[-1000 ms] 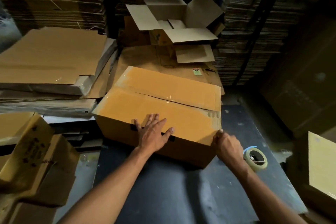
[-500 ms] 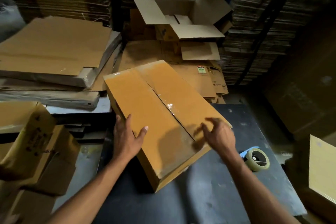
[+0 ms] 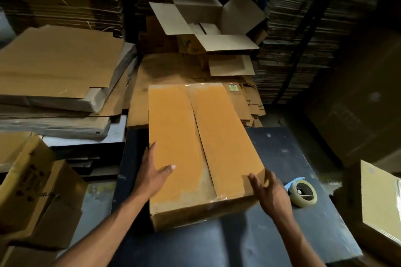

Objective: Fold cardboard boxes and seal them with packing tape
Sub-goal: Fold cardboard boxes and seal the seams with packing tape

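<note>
A closed orange-brown cardboard box [image 3: 201, 136] lies on the dark table [image 3: 282, 234], its long side running away from me. Clear tape runs along the centre seam between its two top flaps. My left hand [image 3: 152, 173] lies flat against the box's left edge, thumb on the top face. My right hand [image 3: 269, 191] touches the near right corner with spread fingers. A roll of clear packing tape [image 3: 303, 194] lies flat on the table just right of my right hand.
Flat cardboard sheets [image 3: 56, 71] are stacked at the left. An open box [image 3: 208, 26] sits on flattened cartons behind the table. More boxes stand at the lower left [image 3: 28, 191] and right edge [image 3: 379, 197]. Bundled cardboard stacks fill the background.
The box has been turned on the table from crosswise to lengthwise. My left hand slid to its left edge, my right hand to its near right corner.
</note>
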Demonstrator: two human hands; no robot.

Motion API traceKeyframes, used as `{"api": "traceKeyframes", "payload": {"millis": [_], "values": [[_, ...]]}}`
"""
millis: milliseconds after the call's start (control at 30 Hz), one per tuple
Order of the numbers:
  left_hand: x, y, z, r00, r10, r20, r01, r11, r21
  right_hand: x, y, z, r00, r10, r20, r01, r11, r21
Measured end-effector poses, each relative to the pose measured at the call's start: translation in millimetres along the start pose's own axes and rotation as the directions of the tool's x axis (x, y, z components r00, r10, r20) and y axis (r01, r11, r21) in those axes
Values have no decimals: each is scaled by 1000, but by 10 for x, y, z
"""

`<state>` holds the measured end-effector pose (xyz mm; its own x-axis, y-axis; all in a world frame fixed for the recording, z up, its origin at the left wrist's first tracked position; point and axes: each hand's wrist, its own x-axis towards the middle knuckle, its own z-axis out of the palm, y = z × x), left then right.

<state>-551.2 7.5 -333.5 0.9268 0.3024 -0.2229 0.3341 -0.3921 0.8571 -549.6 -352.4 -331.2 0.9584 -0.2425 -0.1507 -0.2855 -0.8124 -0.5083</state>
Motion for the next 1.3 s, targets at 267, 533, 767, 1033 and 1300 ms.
{"api": "traceKeyframes", "payload": {"millis": [267,533,767,1033,1300], "values": [[-133,349,522,990,131,-49,-102,916,389,246,317,-201,997,-30,-66,29,999,-21],[-773,1212,1748,839,453,301,-539,618,573,964,1246,-622,990,-135,50,128,985,117],[-781,1549,2972,829,370,419,-547,385,743,1915,2192,-836,901,-187,392,346,855,-386],[-777,1491,3101,859,333,389,-507,438,743,2234,2196,-618,791,-289,538,570,666,-480],[-837,1527,3110,865,393,312,-497,581,645,1846,2549,-725,826,-193,530,379,886,-268]]}}
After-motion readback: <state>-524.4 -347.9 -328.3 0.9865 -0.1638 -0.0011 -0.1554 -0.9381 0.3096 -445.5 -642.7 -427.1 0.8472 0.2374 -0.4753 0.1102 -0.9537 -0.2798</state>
